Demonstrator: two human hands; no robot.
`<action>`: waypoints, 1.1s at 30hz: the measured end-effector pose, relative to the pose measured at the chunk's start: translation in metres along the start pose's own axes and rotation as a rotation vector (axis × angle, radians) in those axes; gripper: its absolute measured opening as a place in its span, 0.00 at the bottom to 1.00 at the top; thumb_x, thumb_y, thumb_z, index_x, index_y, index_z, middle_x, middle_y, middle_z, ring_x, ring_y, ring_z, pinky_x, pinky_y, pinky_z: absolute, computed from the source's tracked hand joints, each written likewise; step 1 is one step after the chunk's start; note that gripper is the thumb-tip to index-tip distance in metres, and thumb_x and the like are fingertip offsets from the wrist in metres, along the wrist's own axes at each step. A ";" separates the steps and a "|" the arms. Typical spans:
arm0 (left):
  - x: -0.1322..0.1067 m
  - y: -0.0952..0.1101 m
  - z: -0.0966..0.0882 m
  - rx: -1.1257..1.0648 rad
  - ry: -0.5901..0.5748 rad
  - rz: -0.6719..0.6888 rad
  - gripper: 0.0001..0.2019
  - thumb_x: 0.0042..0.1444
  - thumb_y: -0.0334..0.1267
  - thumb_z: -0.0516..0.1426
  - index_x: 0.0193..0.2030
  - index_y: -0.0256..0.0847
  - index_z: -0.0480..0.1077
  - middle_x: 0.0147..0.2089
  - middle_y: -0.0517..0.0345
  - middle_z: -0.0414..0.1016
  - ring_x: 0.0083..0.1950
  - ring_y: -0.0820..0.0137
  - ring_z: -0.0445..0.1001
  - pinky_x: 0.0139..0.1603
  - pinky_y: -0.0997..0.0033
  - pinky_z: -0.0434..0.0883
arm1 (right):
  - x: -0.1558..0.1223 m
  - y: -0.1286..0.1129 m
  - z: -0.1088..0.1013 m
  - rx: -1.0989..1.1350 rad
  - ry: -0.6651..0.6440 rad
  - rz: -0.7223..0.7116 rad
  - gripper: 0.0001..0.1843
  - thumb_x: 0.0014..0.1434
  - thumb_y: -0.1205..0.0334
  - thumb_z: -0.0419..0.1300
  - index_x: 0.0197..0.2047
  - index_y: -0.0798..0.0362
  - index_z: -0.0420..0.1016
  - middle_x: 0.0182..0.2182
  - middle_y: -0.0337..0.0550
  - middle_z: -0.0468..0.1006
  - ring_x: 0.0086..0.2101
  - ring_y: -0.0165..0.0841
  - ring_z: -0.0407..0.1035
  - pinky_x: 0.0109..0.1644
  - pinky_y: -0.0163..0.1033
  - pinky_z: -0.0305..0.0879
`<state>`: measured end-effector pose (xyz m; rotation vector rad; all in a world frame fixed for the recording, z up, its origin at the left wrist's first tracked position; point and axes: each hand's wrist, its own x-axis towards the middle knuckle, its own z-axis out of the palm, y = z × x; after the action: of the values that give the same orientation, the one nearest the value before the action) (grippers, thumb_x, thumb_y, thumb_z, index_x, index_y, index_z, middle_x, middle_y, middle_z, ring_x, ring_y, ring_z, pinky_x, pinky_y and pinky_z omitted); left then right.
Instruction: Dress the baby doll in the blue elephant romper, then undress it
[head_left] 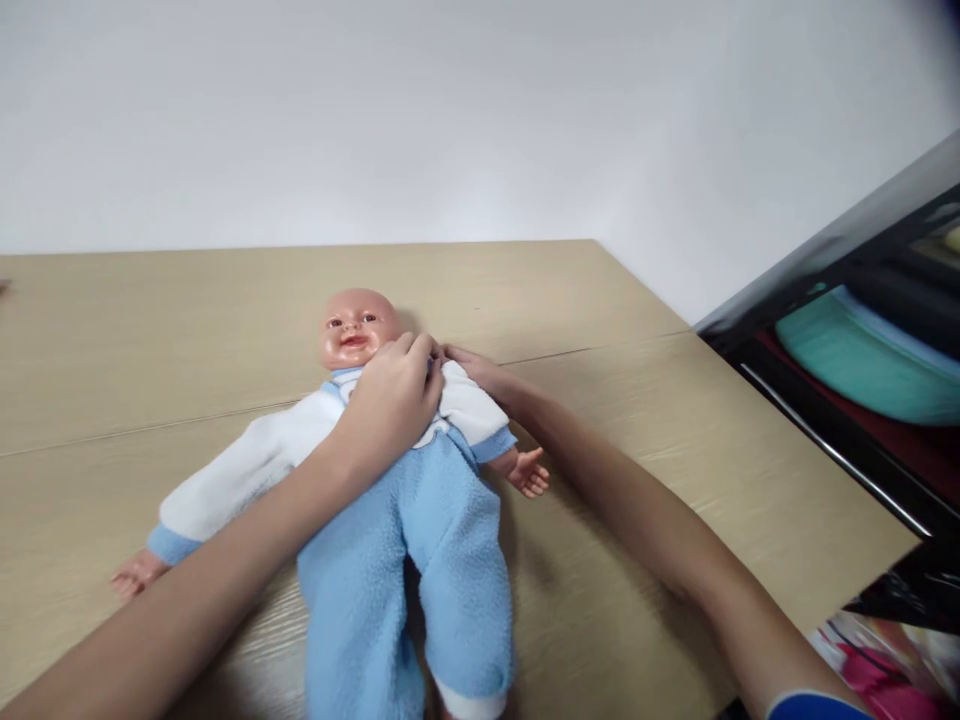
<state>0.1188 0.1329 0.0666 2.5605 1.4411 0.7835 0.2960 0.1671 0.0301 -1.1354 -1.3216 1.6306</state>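
Doll (pixel 442 510) face up on the surface (pixel 637 410), mid-frame, head toward the far edge; wide strip of surface between head and wall (pixel 375 120); broad room to the left, past the outstretched white sleeve; to the right, surface runs on beyond the right forearm to a slanting edge, with a dark rack (pixel 832 455) close by; a seam (pixel 544 356) crosses the surface, passing behind the doll.

Left hand (pixel 401 385) lies over the doll's chest, fingers bent near its collar; cannot tell whether they grasp cloth; right hand (pixel 471 366) at the doll's shoulder, beside the left fingers; its fingertips are partly covered, grasp or release cannot be told.

Chest front mostly hidden by the left hand; doll's feet cut by the lower edge; green thing (pixel 862 360) in the rack blurred; pink heap (pixel 889 675) lower right unclear.
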 end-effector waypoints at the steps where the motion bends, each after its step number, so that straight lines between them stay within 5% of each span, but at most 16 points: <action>1: -0.001 0.000 -0.001 0.079 -0.003 0.002 0.10 0.78 0.33 0.51 0.49 0.36 0.74 0.47 0.42 0.81 0.48 0.50 0.79 0.47 0.54 0.70 | -0.006 -0.004 -0.001 -0.024 -0.017 -0.009 0.08 0.70 0.55 0.64 0.40 0.49 0.75 0.33 0.33 0.78 0.35 0.32 0.72 0.44 0.39 0.73; 4: -0.005 0.001 -0.006 0.278 -0.034 0.013 0.13 0.79 0.36 0.50 0.49 0.36 0.76 0.47 0.38 0.82 0.50 0.43 0.79 0.48 0.48 0.70 | -0.035 -0.023 -0.012 -0.145 -0.068 -0.023 0.14 0.64 0.51 0.71 0.48 0.48 0.80 0.42 0.37 0.83 0.44 0.35 0.76 0.53 0.40 0.75; 6: -0.007 0.002 -0.011 0.354 -0.070 0.023 0.14 0.78 0.34 0.49 0.48 0.35 0.77 0.47 0.36 0.82 0.49 0.42 0.78 0.47 0.47 0.70 | -0.059 -0.037 -0.028 -0.301 -0.111 0.011 0.41 0.49 0.57 0.83 0.65 0.46 0.79 0.45 0.39 0.86 0.45 0.40 0.78 0.52 0.42 0.76; 8: -0.007 0.003 -0.015 0.392 -0.098 0.023 0.15 0.76 0.30 0.48 0.48 0.33 0.77 0.47 0.34 0.81 0.50 0.42 0.78 0.46 0.48 0.71 | -0.079 -0.048 -0.046 -0.668 -0.208 -0.018 0.51 0.49 0.59 0.82 0.75 0.45 0.74 0.44 0.40 0.87 0.41 0.43 0.80 0.48 0.44 0.75; 11: -0.007 0.004 -0.019 0.435 -0.111 0.002 0.15 0.75 0.28 0.48 0.48 0.31 0.77 0.48 0.32 0.80 0.52 0.42 0.79 0.45 0.50 0.72 | -0.093 -0.058 -0.070 -0.945 -0.281 -0.076 0.49 0.57 0.63 0.73 0.80 0.41 0.70 0.50 0.43 0.90 0.42 0.47 0.83 0.46 0.45 0.73; 15: -0.008 0.002 -0.017 0.453 -0.087 0.012 0.15 0.76 0.30 0.48 0.47 0.33 0.77 0.47 0.33 0.81 0.52 0.43 0.80 0.46 0.50 0.72 | -0.087 -0.058 -0.081 -1.009 -0.302 -0.087 0.45 0.56 0.66 0.71 0.77 0.37 0.75 0.59 0.40 0.89 0.48 0.53 0.84 0.47 0.46 0.73; 22: -0.009 0.002 -0.022 0.362 -0.093 0.030 0.19 0.80 0.48 0.50 0.50 0.37 0.76 0.51 0.36 0.78 0.56 0.42 0.79 0.52 0.48 0.76 | -0.074 -0.052 -0.086 -1.224 -0.228 -0.089 0.27 0.61 0.59 0.71 0.64 0.43 0.84 0.53 0.49 0.89 0.45 0.52 0.82 0.45 0.48 0.72; 25: -0.012 -0.003 -0.033 0.233 -0.117 0.082 0.20 0.80 0.51 0.50 0.53 0.37 0.76 0.56 0.35 0.75 0.59 0.41 0.77 0.59 0.42 0.76 | -0.080 -0.050 -0.079 -1.364 -0.166 -0.098 0.25 0.64 0.56 0.73 0.63 0.48 0.83 0.52 0.56 0.85 0.51 0.57 0.80 0.52 0.53 0.75; 29: -0.014 -0.018 -0.060 -0.023 -0.162 0.126 0.22 0.79 0.56 0.50 0.56 0.42 0.76 0.57 0.41 0.78 0.60 0.45 0.77 0.64 0.40 0.74 | -0.105 -0.057 -0.038 -1.501 0.082 -0.335 0.37 0.63 0.66 0.73 0.74 0.52 0.72 0.69 0.64 0.75 0.67 0.66 0.68 0.70 0.68 0.66; 33: -0.014 -0.027 -0.084 -0.205 -0.143 0.030 0.16 0.78 0.55 0.54 0.54 0.50 0.77 0.55 0.53 0.81 0.53 0.55 0.80 0.54 0.55 0.76 | -0.122 -0.057 0.002 -1.238 -0.099 -0.417 0.17 0.72 0.50 0.69 0.60 0.44 0.79 0.57 0.53 0.83 0.55 0.55 0.76 0.59 0.58 0.71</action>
<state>0.0512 0.1226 0.1248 2.4341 1.2163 0.6963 0.3363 0.0655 0.1085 -1.2556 -2.5367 0.4530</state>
